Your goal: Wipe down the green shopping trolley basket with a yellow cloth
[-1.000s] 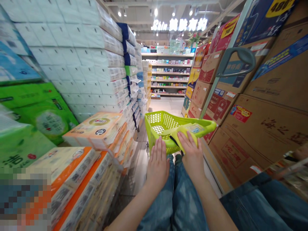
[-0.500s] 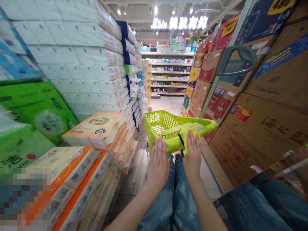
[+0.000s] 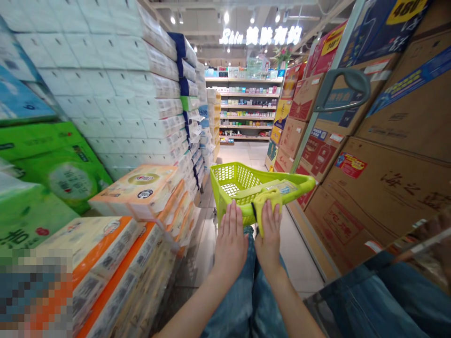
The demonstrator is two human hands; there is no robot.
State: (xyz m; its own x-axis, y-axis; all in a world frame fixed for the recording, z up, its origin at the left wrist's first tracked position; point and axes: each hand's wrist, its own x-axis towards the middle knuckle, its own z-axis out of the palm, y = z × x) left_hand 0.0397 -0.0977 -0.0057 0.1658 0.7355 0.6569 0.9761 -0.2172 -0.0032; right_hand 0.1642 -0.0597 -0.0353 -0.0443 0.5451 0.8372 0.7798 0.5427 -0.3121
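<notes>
A lime-green shopping cart (image 3: pixel 243 166) with a perforated basket stands in front of me. My left hand (image 3: pixel 230 237) rests on the near left part of its handle bar, fingers together and laid over it. A yellow cloth (image 3: pixel 267 199) is draped around the handle further right. Pressed onto this cloth is my right hand (image 3: pixel 269 237), its fingers bent over the bar. Both thumbs are mostly hidden. A dark band (image 3: pixel 254 212) shows at the cloth's left edge.
Stacked white tissue packs (image 3: pixel 105 84) and orange-and-white packs (image 3: pixel 137 188) line the left. Cardboard cartons (image 3: pixel 394 188) rise on the right, with a grey handle (image 3: pixel 345 91) in front. Display shelves (image 3: pixel 246 96) stand at the aisle's far end, beyond the tiled floor (image 3: pixel 243 150).
My right hand and the yellow cloth have slid left along the cart handle, closer to my left hand. The left hand stays in place on the handle.
</notes>
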